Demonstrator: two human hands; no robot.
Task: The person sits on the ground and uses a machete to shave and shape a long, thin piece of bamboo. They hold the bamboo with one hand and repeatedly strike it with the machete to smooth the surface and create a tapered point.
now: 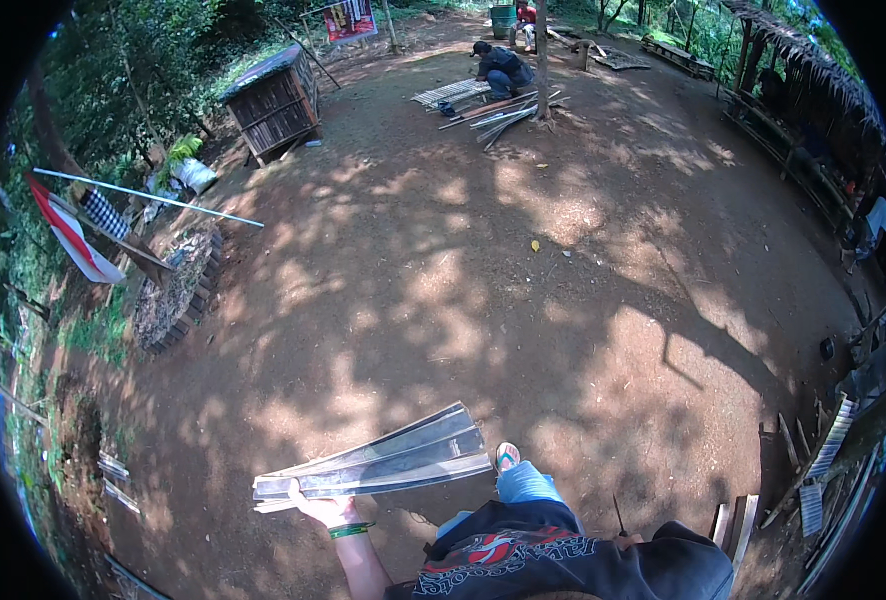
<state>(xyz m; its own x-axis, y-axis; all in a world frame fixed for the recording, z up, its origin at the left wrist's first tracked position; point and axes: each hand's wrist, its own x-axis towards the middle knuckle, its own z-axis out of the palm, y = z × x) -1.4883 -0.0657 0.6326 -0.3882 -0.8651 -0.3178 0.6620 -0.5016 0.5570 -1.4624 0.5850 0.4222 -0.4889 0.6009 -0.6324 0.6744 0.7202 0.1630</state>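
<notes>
Several long bamboo slats (378, 462) rest in your left hand (325, 511), fingers closed under their near-left end, just left of your foot (506, 456). Your right hand (626, 540) grips a thin blade (618, 513), near right.

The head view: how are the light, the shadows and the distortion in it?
Head view: sunlight through trees dapples the dirt ground with shadow; the split bamboo strips in the left hand shine with glare; the fisheye bends edges, and black corners frame the picture.

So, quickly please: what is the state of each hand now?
Left hand: closed, holding a bundle of split bamboo slats.
Right hand: mostly hidden, seems to grip a thin blade.
</notes>
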